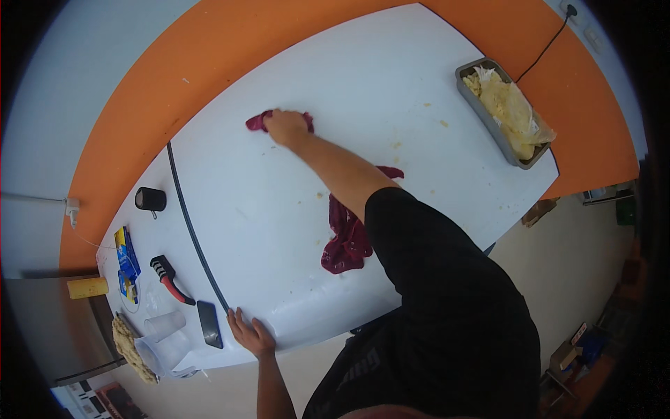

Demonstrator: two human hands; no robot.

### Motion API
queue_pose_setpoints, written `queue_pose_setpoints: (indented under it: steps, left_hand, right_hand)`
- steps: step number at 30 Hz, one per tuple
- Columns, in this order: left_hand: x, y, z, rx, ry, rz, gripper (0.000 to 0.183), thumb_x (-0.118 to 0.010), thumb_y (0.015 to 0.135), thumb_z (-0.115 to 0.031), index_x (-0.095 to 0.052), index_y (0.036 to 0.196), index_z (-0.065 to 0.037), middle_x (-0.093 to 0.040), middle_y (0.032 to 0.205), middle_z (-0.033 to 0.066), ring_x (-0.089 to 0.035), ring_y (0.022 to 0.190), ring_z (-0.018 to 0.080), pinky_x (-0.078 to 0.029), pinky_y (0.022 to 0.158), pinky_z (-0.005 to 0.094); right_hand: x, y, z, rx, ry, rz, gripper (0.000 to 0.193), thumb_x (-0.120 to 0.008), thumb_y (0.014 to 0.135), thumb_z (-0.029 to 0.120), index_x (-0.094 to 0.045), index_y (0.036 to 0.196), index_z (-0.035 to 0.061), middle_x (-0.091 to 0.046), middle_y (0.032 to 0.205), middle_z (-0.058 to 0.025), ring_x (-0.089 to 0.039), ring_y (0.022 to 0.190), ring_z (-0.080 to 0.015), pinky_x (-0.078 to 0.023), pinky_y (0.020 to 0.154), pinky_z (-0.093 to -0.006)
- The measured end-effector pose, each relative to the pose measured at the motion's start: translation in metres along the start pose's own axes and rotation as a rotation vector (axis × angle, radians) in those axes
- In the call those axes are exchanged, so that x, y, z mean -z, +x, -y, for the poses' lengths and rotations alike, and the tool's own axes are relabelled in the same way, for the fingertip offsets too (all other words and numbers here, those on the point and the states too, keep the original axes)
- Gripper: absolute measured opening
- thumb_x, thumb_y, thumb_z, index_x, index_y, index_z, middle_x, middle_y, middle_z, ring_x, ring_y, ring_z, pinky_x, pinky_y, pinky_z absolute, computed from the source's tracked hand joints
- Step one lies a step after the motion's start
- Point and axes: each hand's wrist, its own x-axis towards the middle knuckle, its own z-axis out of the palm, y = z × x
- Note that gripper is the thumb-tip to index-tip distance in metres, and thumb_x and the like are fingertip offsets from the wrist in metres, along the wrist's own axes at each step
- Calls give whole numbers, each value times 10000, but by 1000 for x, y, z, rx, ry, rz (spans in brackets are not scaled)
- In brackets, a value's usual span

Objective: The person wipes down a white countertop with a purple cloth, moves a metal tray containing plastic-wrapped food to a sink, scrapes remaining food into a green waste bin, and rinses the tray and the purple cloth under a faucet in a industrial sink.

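The right hand (287,128) covers a maroon cloth (257,122) — long axis left-to-right; its finger closure I cannot tell; left hand (252,336) spread, empty, on the table (251,216).

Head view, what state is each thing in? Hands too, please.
Left hand, resting open on the tabletop
Right hand, on the far red cloth
Far red cloth, bunched under that hand
Near red cloth, crumpled, partly behind the forearm
Metal tray, filled with yellowish contents
Tabletop, scattered with pale bits
Phone, lying flat, screen dark
Black plug, plugged in
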Motion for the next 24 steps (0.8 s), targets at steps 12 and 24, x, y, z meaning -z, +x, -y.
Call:
queue_pose_setpoints:
  steps: [12,24]
  left_hand:
    - [-2,0,-2,54,-25,5,480,-488,917,-269,-509,1316,-3,-419,1449,199,-357,1355,403,-265,1106,508]
    - [-1,-3,-9,61,11,-8,457,-460,960,-290,-505,1318,-12,-422,1440,193,-372,1347,379,-259,1098,491]
  right_hand:
    - [99,-97,-261,-851,-75,-223,329,-403,982,181,-660,1125,34,-648,1183,-186,-645,1073,-354,-532,900,-450]
    - [117,-212,-300,-387,692,-805,280,-480,958,117,-643,1156,3,-690,1007,-153,-663,918,-282,-511,803,-354]
